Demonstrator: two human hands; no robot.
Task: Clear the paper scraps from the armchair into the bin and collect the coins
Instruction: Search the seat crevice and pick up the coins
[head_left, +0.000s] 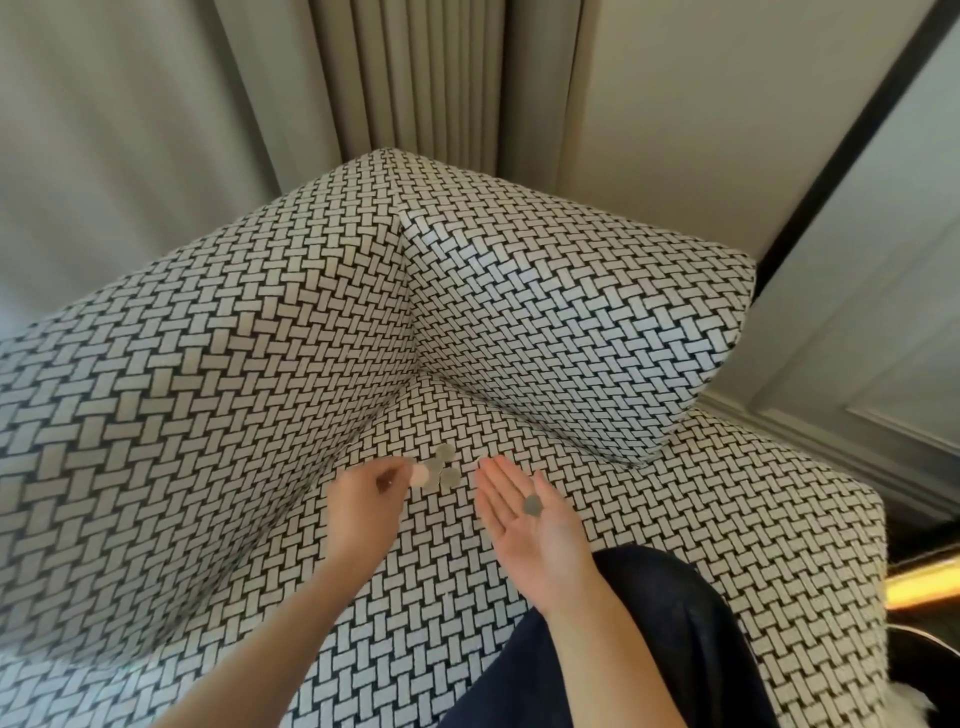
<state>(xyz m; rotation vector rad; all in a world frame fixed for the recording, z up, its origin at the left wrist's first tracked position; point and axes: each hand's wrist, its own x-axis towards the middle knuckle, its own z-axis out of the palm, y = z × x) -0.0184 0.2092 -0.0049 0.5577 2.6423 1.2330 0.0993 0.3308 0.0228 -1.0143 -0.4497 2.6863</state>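
The left hand (370, 491) reaches over the armchair (208, 364) seat near its back corner, fingers curled, pinching a pale coin (418, 474) at the fingertips. A few more coins (448, 477) lie on the seat, just beside that hand. The right hand (524, 530) is held palm up with fingers straight, and a grey coin (532, 505) rests on it. A dark trouser leg (654, 634) rests on the seat edge.
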